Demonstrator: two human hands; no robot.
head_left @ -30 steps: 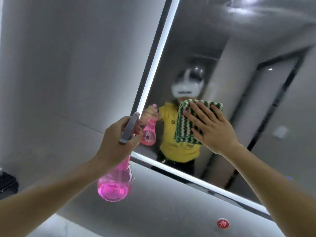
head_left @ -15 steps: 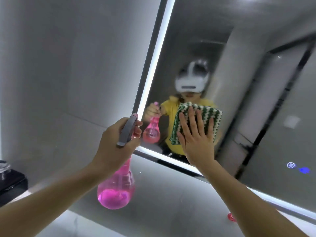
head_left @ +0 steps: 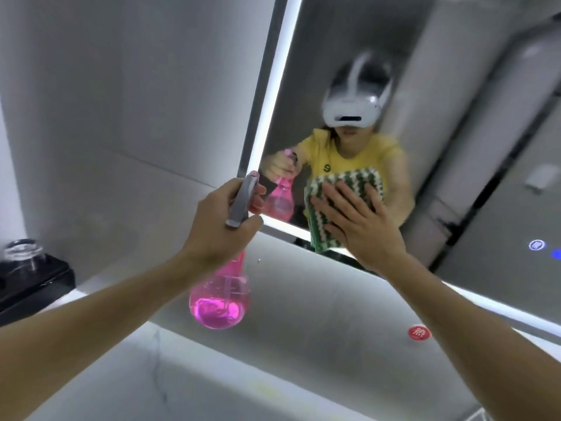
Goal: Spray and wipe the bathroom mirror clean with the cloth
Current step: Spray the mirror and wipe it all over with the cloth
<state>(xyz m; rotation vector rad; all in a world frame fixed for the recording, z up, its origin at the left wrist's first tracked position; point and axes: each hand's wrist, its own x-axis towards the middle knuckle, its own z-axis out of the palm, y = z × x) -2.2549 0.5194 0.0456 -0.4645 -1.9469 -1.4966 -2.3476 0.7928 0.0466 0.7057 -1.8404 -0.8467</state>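
We press our right hand [head_left: 361,220] flat against the bathroom mirror [head_left: 455,132], fingers straight and spread over the green-and-white zigzag cloth [head_left: 343,183], so this grip is wide and only pins the cloth to the glass near the mirror's lower left corner. The cloth's bottom edge hangs down to the lit strip [head_left: 282,226] that runs along the mirror's lower border. Our left hand [head_left: 221,223] curls round the neck of the pink spray bottle [head_left: 220,299], a tight grip just under its grey trigger head [head_left: 243,202], which points toward the glass just beside the corner. The bottle's round belly hangs below the hand and holds pink liquid (about half full, though the tinted plastic makes the level hard to judge). In the mirror we see the reflection of a person in a yellow shirt wearing a white headset, blurred. 2 small blue-lit marks [head_left: 537,245] glow at the mirror's right edge. Below the mirror, a round red sticker [head_left: 419,333] sits on the pale wall. At far left a dark box [head_left: 33,284] rests on the white bench [head_left: 106,375], with a clear glass object [head_left: 22,253] on top.
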